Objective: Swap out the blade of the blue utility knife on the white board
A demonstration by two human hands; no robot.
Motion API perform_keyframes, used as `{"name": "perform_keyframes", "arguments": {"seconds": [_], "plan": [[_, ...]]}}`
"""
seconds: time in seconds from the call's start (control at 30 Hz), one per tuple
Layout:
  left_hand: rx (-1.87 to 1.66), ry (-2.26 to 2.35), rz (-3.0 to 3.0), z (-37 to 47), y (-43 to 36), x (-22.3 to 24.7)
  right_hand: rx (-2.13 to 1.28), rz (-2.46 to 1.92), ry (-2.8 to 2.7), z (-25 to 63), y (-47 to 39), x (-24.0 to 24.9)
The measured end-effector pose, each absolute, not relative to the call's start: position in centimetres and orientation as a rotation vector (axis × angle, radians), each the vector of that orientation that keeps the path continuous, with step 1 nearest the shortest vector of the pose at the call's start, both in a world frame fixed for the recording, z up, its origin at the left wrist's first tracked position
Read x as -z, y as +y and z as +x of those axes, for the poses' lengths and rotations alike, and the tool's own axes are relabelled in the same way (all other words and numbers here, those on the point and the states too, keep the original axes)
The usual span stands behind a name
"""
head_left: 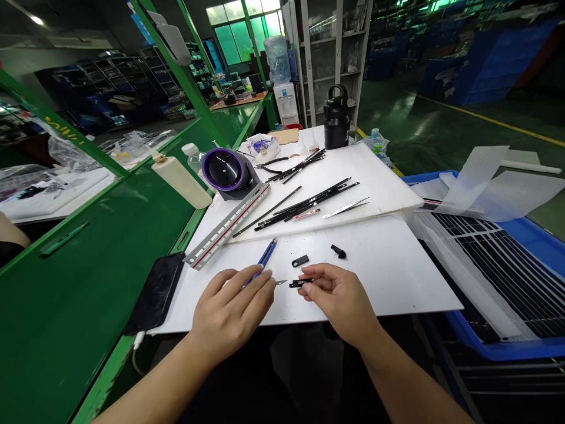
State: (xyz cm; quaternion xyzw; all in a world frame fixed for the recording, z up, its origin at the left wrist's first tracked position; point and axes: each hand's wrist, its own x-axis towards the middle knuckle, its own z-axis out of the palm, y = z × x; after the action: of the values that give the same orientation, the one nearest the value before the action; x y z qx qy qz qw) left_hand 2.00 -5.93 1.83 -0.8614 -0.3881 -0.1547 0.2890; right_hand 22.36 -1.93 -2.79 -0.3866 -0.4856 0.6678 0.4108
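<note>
The right fingers (320, 271) pinch a small black piece (295, 284) near a pointed blade (281, 282).

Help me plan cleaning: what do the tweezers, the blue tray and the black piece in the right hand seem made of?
Tweezers: probably steel, from their bright silvery sheen. Blue tray: likely moulded plastic, smooth with rounded corners. Black piece: perhaps plastic or coated metal; its dark, white-marked face leaves that open.
</note>
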Motion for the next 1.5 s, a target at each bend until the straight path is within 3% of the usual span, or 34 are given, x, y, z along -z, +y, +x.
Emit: {"name": "perform_keyframes", "arguments": {"seconds": [0.87, 1.5], "plan": [[0.444, -0.969, -2.338, 2.4, -5.8, -1.1, -1.677, -0.895, -1.12, 21.5, -2.5, 2.9], [0.17, -0.428, -2.513, 0.4, -4.8, -4.4, -2.383, -0.545, -0.489, 20.6, -2.4, 3.5]]}}
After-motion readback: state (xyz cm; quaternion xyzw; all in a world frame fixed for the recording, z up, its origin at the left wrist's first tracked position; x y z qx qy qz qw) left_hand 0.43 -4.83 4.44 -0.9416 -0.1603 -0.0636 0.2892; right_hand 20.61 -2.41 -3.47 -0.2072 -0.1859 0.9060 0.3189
